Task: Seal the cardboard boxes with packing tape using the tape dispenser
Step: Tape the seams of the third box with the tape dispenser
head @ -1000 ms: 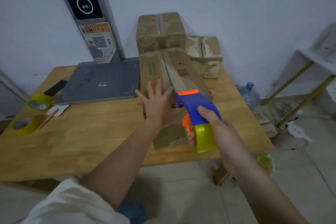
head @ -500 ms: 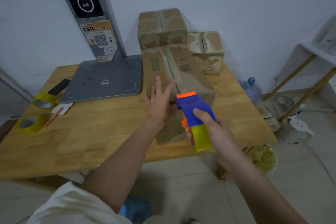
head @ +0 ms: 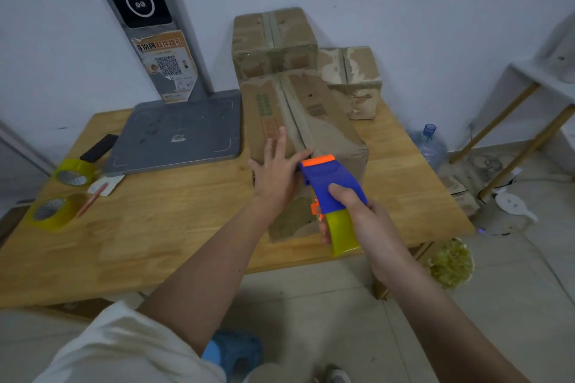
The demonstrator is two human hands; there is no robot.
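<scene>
The left hand (head: 275,177) lies flat with fingers spread on the near cardboard box (head: 329,130) on the wooden table (head: 174,227). Beside its fingertips, the right hand (head: 357,218) grips the blue tape dispenser (head: 326,186), whose orange edge meets the box's taped seam.

- Left hand (head: 275,176) lies flat on the top of the long cardboard box (head: 329,124), fingers spread next to the taped centre seam.
- Right hand (head: 357,214) grips the blue-and-orange tape dispenser (head: 326,183) — its orange edge sits at the near end of the seam, the yellow tape roll (head: 342,232) hanging below, in front of the box's end face.
- Two more boxes (head: 273,37) stand behind, against the wall.
- On the wooden table (head: 155,227) — a grey scale platform (head: 177,130) to the left, two loose tape rolls (head: 59,208) and a red pen (head: 91,199) near the left edge.
</scene>
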